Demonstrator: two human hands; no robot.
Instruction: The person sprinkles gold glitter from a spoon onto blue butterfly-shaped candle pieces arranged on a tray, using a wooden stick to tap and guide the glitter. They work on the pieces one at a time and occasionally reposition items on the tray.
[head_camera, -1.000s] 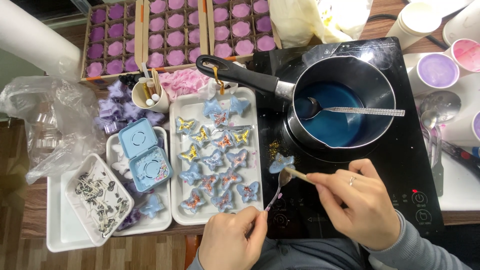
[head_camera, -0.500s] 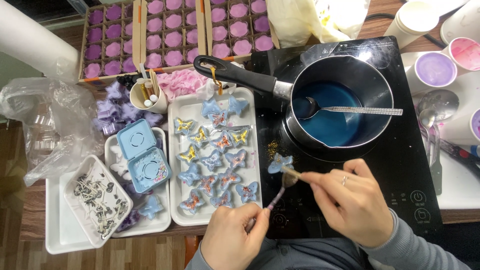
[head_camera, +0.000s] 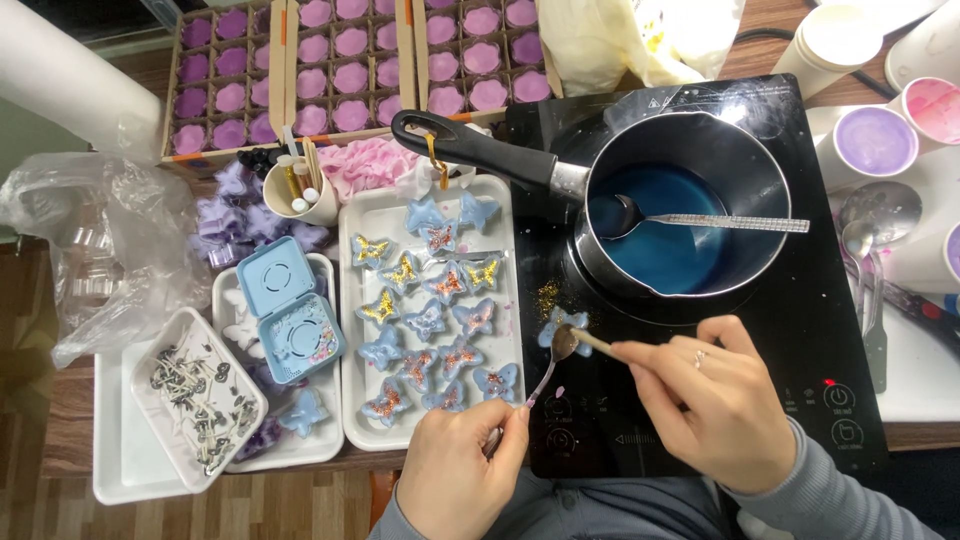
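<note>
A small spoon (head_camera: 553, 358) is pinched in the left hand (head_camera: 465, 470), a brush (head_camera: 590, 343) gripped by the right hand (head_camera: 715, 400), over a blue butterfly (head_camera: 562, 326) on the cooktop (head_camera: 800, 330). Glitter could be spilled if the spoon is tipped.

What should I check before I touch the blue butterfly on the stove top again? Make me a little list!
1. Left hand holds the small spoon steady over the butterfly: ok.
2. Right hand grips the brush stick, tip at the spoon bowl: ok.
3. Butterfly lies flat on the black cooktop, apart from the pot: ok.
4. Glitter kept off the cooktop: not ok, gold specks lie beside the butterfly.
5. Spoon in the pot rests inside the blue liquid, handle on the rim: ok.
6. Cooktop cool enough to touch: cannot tell.
</note>
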